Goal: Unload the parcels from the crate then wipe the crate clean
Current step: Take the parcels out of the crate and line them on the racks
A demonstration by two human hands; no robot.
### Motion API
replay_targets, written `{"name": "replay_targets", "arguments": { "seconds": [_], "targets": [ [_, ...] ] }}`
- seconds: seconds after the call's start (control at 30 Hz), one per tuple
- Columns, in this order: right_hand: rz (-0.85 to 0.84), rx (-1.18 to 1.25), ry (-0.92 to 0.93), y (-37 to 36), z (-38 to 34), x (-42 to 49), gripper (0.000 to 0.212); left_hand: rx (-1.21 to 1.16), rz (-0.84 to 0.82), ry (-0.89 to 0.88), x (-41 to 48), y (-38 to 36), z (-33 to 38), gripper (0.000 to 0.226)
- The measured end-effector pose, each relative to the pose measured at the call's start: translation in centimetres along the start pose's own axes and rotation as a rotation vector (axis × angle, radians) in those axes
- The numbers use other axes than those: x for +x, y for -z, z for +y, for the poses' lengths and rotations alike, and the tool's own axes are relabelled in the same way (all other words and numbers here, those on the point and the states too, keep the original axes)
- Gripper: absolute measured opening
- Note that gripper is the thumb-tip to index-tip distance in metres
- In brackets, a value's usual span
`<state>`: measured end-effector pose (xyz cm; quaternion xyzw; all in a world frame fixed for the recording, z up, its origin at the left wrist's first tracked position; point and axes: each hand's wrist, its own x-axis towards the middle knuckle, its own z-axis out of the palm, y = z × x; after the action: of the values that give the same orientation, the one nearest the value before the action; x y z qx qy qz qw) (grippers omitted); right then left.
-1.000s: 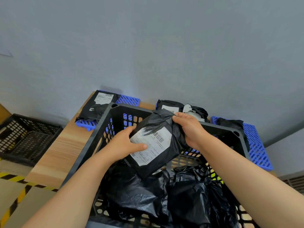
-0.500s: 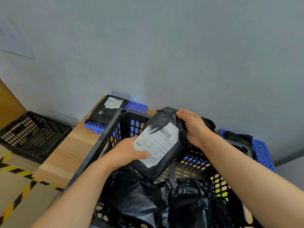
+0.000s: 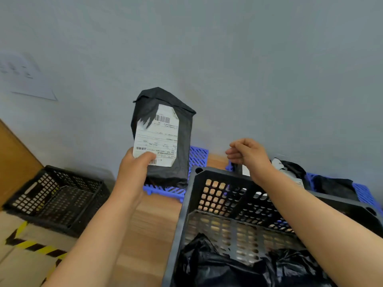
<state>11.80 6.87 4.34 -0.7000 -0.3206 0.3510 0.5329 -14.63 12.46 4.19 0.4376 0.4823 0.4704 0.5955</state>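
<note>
A black perforated crate stands on the wooden table at the right. Black plastic parcels lie in its bottom. My left hand holds a black parcel with a white shipping label upright by its lower edge, raised to the left of the crate and above a blue pallet. Above the crate's far rim hovers my right hand, fingers loosely curled, with nothing in it.
A second black crate sits on the floor at the left, beside yellow-black hazard tape. More black parcels lie on a blue pallet behind the crate at the right. A grey wall stands close behind the table.
My left hand has lifted the labelled parcel out of the crate, up and to the left. My right hand has let go of it. The view has swung left.
</note>
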Motion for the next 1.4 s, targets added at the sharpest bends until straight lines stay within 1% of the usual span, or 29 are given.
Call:
{"name": "replay_targets", "arguments": {
  "seconds": [0.07,0.13,0.3,0.33,0.4,0.5,0.6,0.7,0.83,0.93,1.0,1.07,1.13,1.23,1.33,1.4],
  "targets": [
    [-0.02,-0.086,-0.007,-2.2,0.1,0.8,0.017,-0.024,0.052,0.051,2.8,2.1,-0.4,0.028],
    [-0.063,-0.202,-0.005,-3.9,0.6,1.7,0.017,-0.002,0.057,0.111,5.4,3.7,-1.5,0.03],
    [-0.149,-0.653,0.02,-5.5,2.1,2.6,0.013,0.181,0.006,0.211,10.8,5.6,-6.3,0.029],
    [-0.142,-0.731,0.033,-5.6,2.3,2.7,0.014,0.21,-0.006,0.227,12.0,5.5,-7.3,0.029],
    [-0.095,-0.802,0.049,-5.8,2.6,2.9,0.016,0.264,-0.037,0.24,14.2,5.0,-9.0,0.028],
    [-0.019,-0.799,0.04,-5.8,2.9,3.3,0.016,0.299,-0.061,0.226,17.1,3.5,-10.5,0.031],
    [-0.018,-0.841,0.015,-5.9,3.3,3.7,0.016,0.336,-0.091,0.178,18.9,2.0,-11.5,0.044],
    [-0.007,-0.869,0.006,-6.0,3.6,3.9,0.016,0.424,-0.117,0.148,20.1,1.1,-12.7,0.043],
    [-0.002,-0.88,0.018,-6.0,3.6,4.0,0.016,0.627,-0.076,0.053,20.6,1.3,-14.2,0.048],
    [0.015,-0.892,0.027,-6.0,3.6,4.0,0.016,0.767,-0.021,0.027,21.0,1.7,-15.2,0.05],
    [0.02,-0.888,0.028,-6.0,3.7,3.9,0.016,0.904,-0.026,0.011,20.9,1.9,-15.7,0.063],
    [0.021,-0.893,0.028,-6.0,3.7,3.9,0.016,1.034,-0.082,-0.065,20.4,2.1,-16.0,0.073],
    [0.019,-0.899,0.018,-6.1,3.7,3.9,0.016,1.098,-0.156,-0.143,19.9,2.2,-16.3,0.07],
    [0.018,-0.904,0.013,-6.1,3.6,3.9,0.017,1.088,-0.235,-0.188,19.6,2.2,-16.3,0.065],
    [0.02,-0.914,0.013,-6.1,3.5,3.7,0.017,1.063,-0.29,-0.229,19.9,2.5,-16.1,0.068],
    [0.027,-0.921,0.015,-6.2,3.4,3.7,0.018,1.041,-0.336,-0.222,20.1,2.7,-15.9,0.07]
  ]
}}
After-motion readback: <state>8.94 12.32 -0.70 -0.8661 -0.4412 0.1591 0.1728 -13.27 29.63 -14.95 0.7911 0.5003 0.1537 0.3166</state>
